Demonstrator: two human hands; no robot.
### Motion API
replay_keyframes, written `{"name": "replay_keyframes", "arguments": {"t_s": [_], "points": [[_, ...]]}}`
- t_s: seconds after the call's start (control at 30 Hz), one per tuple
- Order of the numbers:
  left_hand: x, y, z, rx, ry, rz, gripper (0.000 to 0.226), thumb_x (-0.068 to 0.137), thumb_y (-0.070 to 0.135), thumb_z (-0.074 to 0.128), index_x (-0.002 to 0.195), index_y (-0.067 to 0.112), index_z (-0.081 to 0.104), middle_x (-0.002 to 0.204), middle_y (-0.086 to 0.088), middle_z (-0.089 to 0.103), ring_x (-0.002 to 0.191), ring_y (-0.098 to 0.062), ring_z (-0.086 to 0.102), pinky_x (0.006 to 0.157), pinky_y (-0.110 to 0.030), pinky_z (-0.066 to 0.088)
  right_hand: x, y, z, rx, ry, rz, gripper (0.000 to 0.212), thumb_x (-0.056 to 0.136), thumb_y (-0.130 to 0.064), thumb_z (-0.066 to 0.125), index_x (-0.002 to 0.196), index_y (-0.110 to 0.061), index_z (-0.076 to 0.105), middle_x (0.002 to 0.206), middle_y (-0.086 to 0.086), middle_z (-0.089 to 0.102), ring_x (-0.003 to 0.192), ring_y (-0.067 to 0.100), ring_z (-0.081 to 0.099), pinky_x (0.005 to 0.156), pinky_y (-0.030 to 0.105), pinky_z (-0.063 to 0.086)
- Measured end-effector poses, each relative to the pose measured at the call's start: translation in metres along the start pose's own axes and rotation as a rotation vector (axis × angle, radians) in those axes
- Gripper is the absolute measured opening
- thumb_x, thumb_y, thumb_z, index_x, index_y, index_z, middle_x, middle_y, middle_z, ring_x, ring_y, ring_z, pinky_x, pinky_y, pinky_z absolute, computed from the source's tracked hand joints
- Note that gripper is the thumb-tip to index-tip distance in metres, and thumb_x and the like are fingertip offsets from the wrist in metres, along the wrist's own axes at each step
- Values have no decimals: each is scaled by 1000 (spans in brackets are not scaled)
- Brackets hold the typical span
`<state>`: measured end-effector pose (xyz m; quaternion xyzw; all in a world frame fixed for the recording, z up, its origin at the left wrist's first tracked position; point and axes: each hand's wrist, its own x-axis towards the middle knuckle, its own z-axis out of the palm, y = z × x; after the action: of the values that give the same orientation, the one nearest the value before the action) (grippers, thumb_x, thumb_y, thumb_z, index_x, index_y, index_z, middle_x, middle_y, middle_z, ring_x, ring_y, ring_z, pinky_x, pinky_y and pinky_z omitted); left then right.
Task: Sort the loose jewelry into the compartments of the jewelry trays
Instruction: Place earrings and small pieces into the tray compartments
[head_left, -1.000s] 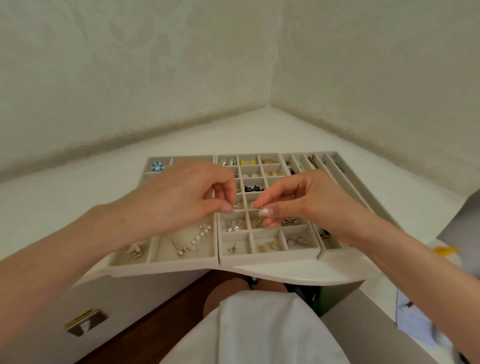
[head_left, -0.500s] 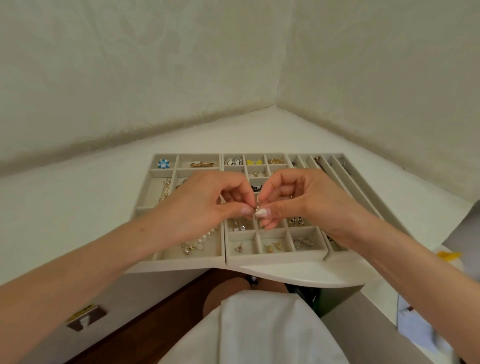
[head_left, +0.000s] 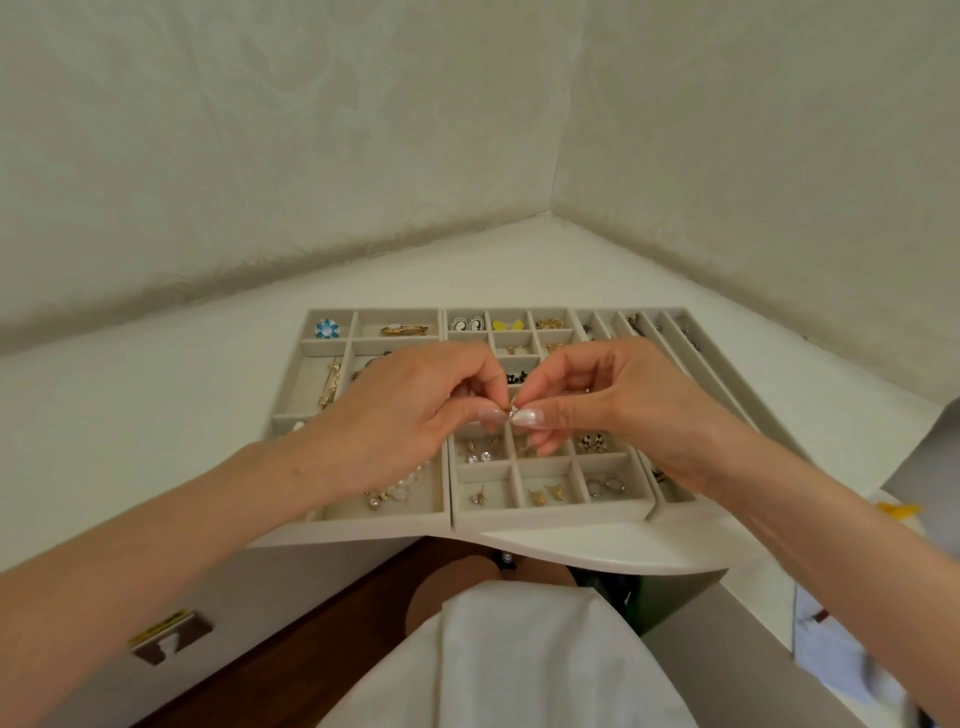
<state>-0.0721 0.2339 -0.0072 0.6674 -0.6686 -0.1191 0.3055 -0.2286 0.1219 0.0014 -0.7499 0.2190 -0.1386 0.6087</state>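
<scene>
Both hands meet in the air. I see the left hand (head_left: 410, 415) and the right hand (head_left: 613, 405) pinch one tiny gold earring with a shiny clear stone (head_left: 513, 412) between their thumb and finger tips. It is held over the middle grey felt tray with small square boxes (head_left: 550, 512), not in any box. A grey tray with big boxes (head_left: 363, 522) touches its left side. A grey tray with long thin slots (head_left: 727, 395) sits on its right. All rest on the white corner table (head_left: 156, 415).
</scene>
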Motion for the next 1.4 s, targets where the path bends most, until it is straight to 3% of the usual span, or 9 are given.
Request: {"name": "replay_keyframes", "arguments": {"t_s": [0.23,0.33,0.57,0.8,0.93,1.13,1.2,1.3,1.4], "points": [[2,-6,-4,-211,-153,-46,11,88,14,58,81,23,58,74,8,67,77,-5,63,77,-27,48,2,2,5,-196,48,-258,18,71,2,76,83,-10,69,79,8,69,73,19,65,73,32,57],[4,-8,-5,-300,-209,-60,10,88,11,57,82,19,59,73,9,67,76,-4,63,76,-19,47,2,3,4,-341,35,-359,13,73,-4,76,80,-13,71,78,0,69,74,17,65,77,36,55],[5,-10,-6,-332,-291,-107,17,89,9,54,76,20,57,72,5,65,74,-6,61,75,-13,45,5,7,-1,-795,-18,-672,6,80,-17,72,85,-15,69,80,-11,60,71,2,57,66,30,53],[8,-9,-8,-286,-389,-184,13,91,12,53,81,15,60,70,7,63,82,-17,62,84,-27,46,1,3,1,-1101,-53,-869,6,87,-18,64,90,-17,69,81,-4,59,63,14,52,48,35,46],[7,-6,-8,-220,-415,-175,10,92,14,54,85,12,61,69,5,62,84,-34,59,88,-51,45,1,4,3,-1184,-76,-877,2,85,-16,66,86,-15,68,79,-3,59,60,16,51,47,34,44],[8,-6,-8,-203,-417,-157,16,91,12,55,77,19,59,70,3,63,83,-36,58,86,-53,45,-1,5,3,-1080,-75,-815,4,84,-18,66,85,-14,68,78,-4,61,60,15,56,49,36,48],[9,-7,-7,-203,-406,-156,14,89,11,57,78,19,60,71,2,64,81,-32,60,84,-46,47,-1,6,4,-1073,-74,-793,4,82,-18,67,84,-14,68,76,-5,61,60,13,55,50,34,48],[6,-6,-7,-181,-339,-161,3,84,19,64,81,20,62,73,6,64,65,-3,55,66,-17,45,-3,7,5,-991,-54,-658,4,80,-21,71,81,-21,67,74,-11,62,61,4,54,56,28,50],[2,-4,-10,-30,-211,-144,12,74,33,73,75,28,63,70,12,57,62,2,46,57,-14,35,-4,8,2,-753,8,-351,14,76,-24,76,72,-31,64,67,-13,61,59,3,50,60,20,44]]}}
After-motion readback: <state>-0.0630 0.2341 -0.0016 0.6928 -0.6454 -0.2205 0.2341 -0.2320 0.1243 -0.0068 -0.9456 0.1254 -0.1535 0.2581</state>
